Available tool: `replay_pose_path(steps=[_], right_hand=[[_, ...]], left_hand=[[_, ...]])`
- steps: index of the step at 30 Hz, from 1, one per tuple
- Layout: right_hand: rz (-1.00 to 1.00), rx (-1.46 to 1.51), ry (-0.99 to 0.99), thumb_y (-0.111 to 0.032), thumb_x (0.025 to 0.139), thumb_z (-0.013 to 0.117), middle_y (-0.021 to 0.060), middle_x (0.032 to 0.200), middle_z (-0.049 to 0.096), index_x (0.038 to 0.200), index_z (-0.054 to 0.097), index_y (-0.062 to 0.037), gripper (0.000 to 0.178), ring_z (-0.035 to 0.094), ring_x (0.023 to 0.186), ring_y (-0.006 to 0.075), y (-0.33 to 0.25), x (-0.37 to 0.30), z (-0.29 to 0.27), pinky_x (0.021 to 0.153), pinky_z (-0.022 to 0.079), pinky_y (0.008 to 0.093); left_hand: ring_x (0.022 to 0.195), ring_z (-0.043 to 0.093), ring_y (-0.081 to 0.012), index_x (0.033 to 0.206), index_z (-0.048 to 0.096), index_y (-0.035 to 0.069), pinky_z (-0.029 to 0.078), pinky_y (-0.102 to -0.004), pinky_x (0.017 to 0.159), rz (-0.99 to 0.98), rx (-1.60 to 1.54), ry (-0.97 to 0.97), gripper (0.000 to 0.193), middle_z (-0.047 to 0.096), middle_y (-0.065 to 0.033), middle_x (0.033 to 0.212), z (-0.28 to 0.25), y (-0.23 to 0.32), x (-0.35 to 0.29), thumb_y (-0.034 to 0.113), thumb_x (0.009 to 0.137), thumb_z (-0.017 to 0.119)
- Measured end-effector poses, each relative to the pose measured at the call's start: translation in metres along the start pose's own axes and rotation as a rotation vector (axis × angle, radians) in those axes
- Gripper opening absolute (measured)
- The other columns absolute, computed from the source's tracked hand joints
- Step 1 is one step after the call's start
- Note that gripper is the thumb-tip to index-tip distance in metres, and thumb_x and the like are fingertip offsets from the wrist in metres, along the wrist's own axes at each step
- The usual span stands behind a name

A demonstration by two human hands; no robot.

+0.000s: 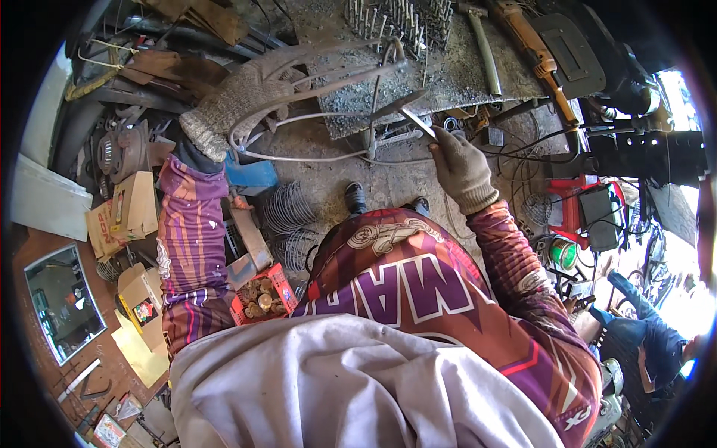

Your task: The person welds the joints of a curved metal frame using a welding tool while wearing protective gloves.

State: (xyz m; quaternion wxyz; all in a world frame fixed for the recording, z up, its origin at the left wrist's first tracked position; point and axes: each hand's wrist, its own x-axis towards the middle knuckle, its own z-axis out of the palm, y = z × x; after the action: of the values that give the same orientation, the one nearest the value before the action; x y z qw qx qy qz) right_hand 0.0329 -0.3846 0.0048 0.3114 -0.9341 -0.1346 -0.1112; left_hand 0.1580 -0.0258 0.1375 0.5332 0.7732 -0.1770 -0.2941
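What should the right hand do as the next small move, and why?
Perhaps one light tap: the right hand grips a hammer, its head appearing close to the metal frame, which the left hand holds.

Floor: grey, dusty, cluttered at both sides. Bench ahead — flat top, grey and gritty. Left: brown panel with pale-framed pane (window or mirror, cannot tell). Right edge — white glare.
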Motion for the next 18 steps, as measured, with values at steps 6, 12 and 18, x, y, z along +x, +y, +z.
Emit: replay_pose_path(steps=[6,12,18], right_hand=[[-0.041,0.122,0.183,-0.022,0.095,0.063,0.0164,0.092,0.068,0.121,0.062,-0.0088,0.029,0.069,0.080,0.0384,-0.001,0.005,-0.010,0.066,0.055,0.0457],[-0.065,0.159,0.071,-0.015,0.094,0.065,0.0191,0.092,0.068,0.122,0.062,-0.0057,0.030,0.068,0.079,0.0395,0.008,-0.002,-0.008,0.065,0.055,0.0449],[-0.002,0.139,0.174,-0.017,0.095,0.064,0.0208,0.092,0.068,0.118,0.063,-0.0021,0.027,0.068,0.083,0.0412,0.011,0.000,-0.013,0.069,0.054,0.0445]], left_hand=[[0.111,0.061,-0.0151,0.153,0.038,0.007,0.056,-0.0214,0.066,0.073,-0.106,-0.039,0.061,0.055,-0.0133,0.141,0.003,-0.005,0.000,0.010,0.096,0.058],[0.130,0.055,-0.0206,0.153,0.038,0.008,0.056,-0.0264,0.085,0.024,-0.005,-0.069,0.064,0.053,-0.0141,0.144,0.013,0.004,0.005,0.007,0.093,0.057],[0.094,0.066,-0.0130,0.151,0.043,0.007,0.057,-0.0233,0.074,0.055,0.045,-0.041,0.064,0.059,-0.0122,0.133,-0.005,0.035,0.005,0.014,0.090,0.064]])
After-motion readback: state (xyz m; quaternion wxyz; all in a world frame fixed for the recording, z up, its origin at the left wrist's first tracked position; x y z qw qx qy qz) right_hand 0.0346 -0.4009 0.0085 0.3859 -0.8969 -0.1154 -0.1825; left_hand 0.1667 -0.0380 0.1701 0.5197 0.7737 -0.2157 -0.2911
